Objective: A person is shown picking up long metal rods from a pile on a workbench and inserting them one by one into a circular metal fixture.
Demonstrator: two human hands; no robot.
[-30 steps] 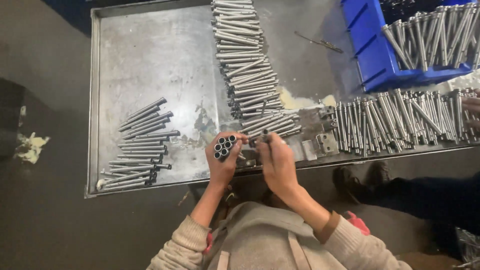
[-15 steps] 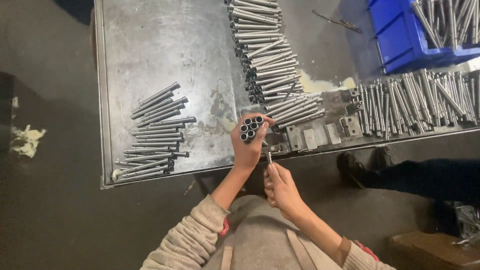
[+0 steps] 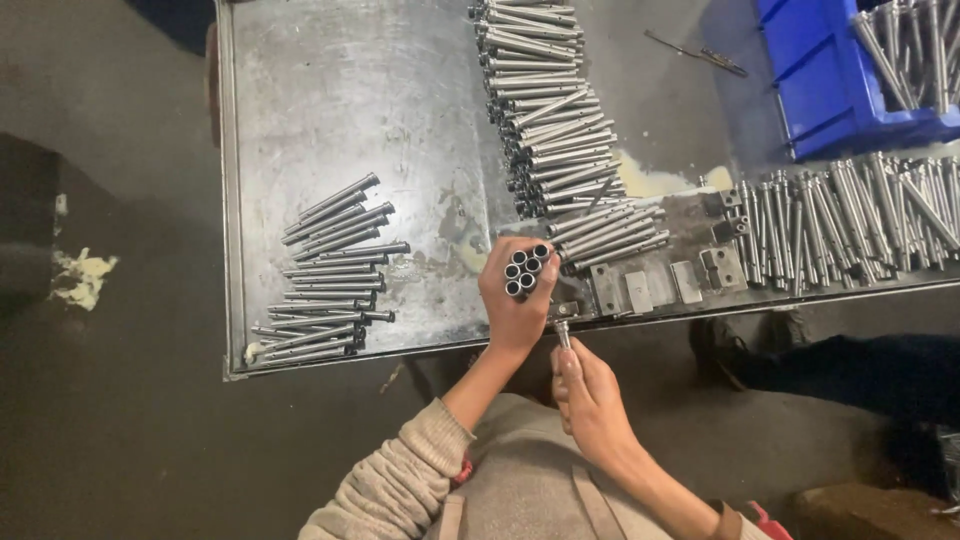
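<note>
At lower centre, the left hand (image 3: pixel 515 300) wraps fingers around a bundle of metal tubes (image 3: pixel 525 270); the right hand (image 3: pixel 590 400) seemingly pinches a small metal pin (image 3: pixel 563 332).

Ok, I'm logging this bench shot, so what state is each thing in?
Left hand: closed around a bundle of tubes, ends up.
Right hand: gripping a small metal pin.
Left pile of rods: lying flat in a loose row.
Centre stack of rods: lying flat.
Blue bin: holding rods.
</note>
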